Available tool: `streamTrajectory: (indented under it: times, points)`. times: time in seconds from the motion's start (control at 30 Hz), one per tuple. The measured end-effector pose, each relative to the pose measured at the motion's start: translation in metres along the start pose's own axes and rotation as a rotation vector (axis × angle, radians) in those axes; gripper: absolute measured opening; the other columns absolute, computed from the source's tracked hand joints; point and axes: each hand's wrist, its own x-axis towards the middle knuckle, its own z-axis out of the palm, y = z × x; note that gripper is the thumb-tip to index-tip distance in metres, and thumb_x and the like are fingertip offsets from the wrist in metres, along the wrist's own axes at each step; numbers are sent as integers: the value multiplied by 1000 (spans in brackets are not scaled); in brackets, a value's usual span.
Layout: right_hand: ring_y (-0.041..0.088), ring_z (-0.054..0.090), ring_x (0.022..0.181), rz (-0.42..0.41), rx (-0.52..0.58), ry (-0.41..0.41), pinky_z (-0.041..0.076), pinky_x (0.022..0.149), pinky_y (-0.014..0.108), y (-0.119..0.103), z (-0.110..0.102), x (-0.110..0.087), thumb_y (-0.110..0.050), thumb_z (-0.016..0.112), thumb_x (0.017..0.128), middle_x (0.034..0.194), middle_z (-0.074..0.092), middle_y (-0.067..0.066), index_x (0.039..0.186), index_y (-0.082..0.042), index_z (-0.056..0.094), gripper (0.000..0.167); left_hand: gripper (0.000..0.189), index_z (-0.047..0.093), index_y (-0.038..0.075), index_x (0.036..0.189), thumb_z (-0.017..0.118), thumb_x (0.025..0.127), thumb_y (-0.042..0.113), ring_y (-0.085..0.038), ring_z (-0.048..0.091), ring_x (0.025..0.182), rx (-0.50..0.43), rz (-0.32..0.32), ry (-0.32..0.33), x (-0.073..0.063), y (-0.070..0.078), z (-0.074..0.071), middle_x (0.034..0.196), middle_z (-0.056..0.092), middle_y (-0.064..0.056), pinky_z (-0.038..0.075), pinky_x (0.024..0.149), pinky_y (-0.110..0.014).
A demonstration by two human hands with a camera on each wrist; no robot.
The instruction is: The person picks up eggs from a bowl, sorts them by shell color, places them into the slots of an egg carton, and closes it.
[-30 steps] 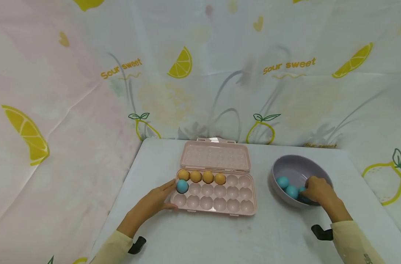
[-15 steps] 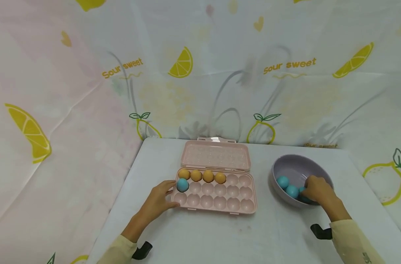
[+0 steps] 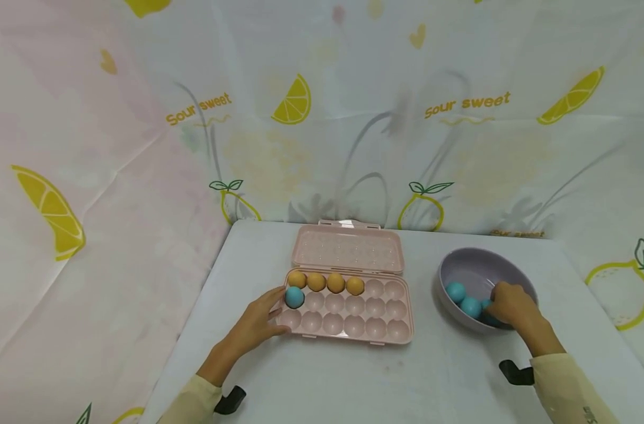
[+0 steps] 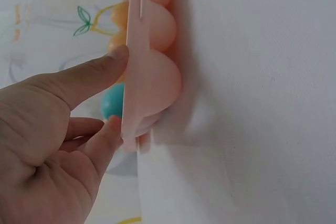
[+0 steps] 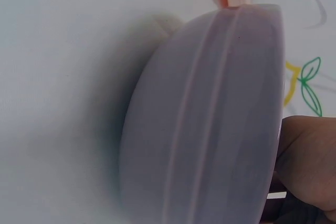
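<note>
A pink egg carton (image 3: 348, 307) lies with its lid tipped back. Several yellow balls (image 3: 336, 283) sit in its back row; one blue ball (image 3: 294, 297) occupies the left cup of the middle row. My left hand (image 3: 255, 321) touches the carton's left end, thumb at the front corner and fingers, fairly straight, along the side. In the left wrist view the thumb (image 4: 102, 72) lies against the rim. My right hand (image 3: 514, 305) reaches down into a purple bowl (image 3: 472, 266), bent over blue balls (image 3: 471, 307); its fingertips are mostly hidden. In the right wrist view the bowl wall (image 5: 210, 119) hides the fingers.
The carton and bowl stand apart on a white-covered table (image 3: 348, 383). Behind and to the left hangs a lemon-print cloth (image 3: 322, 147). A black wrist mount (image 3: 516, 373) juts inward from the right sleeve (image 3: 565, 383), another (image 3: 230, 400) from the left.
My left hand has shifted slightly on the carton's end, its wrist moving right and its fingers regripping the edge. My right hand has stayed in the bowl in nearly the same pose.
</note>
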Motion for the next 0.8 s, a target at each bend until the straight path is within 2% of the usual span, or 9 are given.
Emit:
streamTrajectory:
  times: [0.23,0.53,0.7,0.8]
  points:
    - [21,46,57,8,5,2,38,49,32,-2,0,-2,-9,67,76,62,46,4,68,-1,54,16,88,39,-6,145,86,73,11,-33,45,132,102,34,-31,0,-1,-2,151,38,-18,48,99,-35]
    - [22,47,58,8,1,-6,40,50,33,0,-2,-2,-10,67,75,63,49,5,70,0,56,16,90,36,-3,148,84,74,16,-33,39,137,88,50,-55,2,-7,-4,153,36,-16,47,99,-35]
    - [32,59,67,-16,-10,-18,52,56,47,0,-3,0,-11,69,75,76,62,20,83,11,63,25,93,34,-1,149,85,74,14,-33,38,138,56,29,-66,3,-9,-5,154,35,-15,47,99,-36]
    - [40,62,75,-25,-16,-24,54,62,54,0,-3,1,-11,69,75,87,64,29,93,15,63,33,95,31,0,151,85,73,13,-32,36,139,42,12,-72,3,-11,-5,155,33,-14,47,99,-35]
